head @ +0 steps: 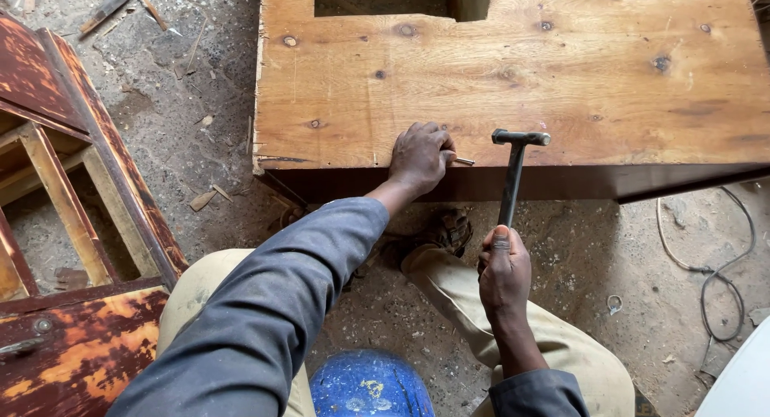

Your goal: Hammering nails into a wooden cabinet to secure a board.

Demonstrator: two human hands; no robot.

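The left hand (419, 158) pinches a nail (464, 161) against the wooden panel (513, 72) edge. The right hand (504, 273) grips the hammer (513, 172), its head just right of the nail; a glancing blow could strike the fingertips or bend the nail.

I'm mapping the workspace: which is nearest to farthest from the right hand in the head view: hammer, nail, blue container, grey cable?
1. Hammer, held in the right hand.
2. Blue container, lower left.
3. Nail, above, pinched by the left hand.
4. Grey cable, far right.

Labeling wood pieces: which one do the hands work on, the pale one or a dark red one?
The pale knotty panel: left hand pins a nail at its edge, right hand holds the hammer.
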